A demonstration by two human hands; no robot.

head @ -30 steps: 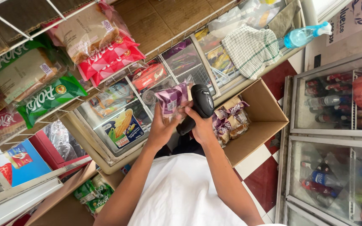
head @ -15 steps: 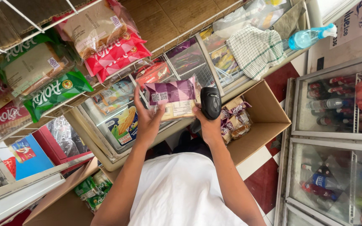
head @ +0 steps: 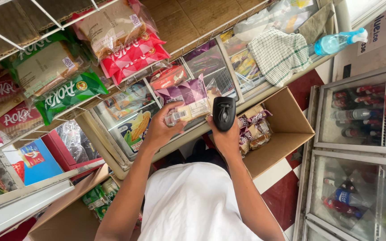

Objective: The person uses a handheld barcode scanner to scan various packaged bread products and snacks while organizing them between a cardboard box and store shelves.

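Left hand [head: 157,129] grips a purple snack pack [head: 185,100]; right hand [head: 223,134], just right of it, clasps a black scanner [head: 224,113]. Scanning step; the barcode must face the scanner.

snack packet [head: 185,100] left of scanner [head: 224,113], cardboard box [head: 287,134] right

left hand [head: 159,130] clasped, right hand [head: 223,134] clasped, arms raised

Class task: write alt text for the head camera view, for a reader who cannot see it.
Seen from above, a person's left hand holds a purple snack packet beside a black handheld scanner gripped in the right hand. An open cardboard box of similar packets sits to the right, below wire racks of bagged snacks.
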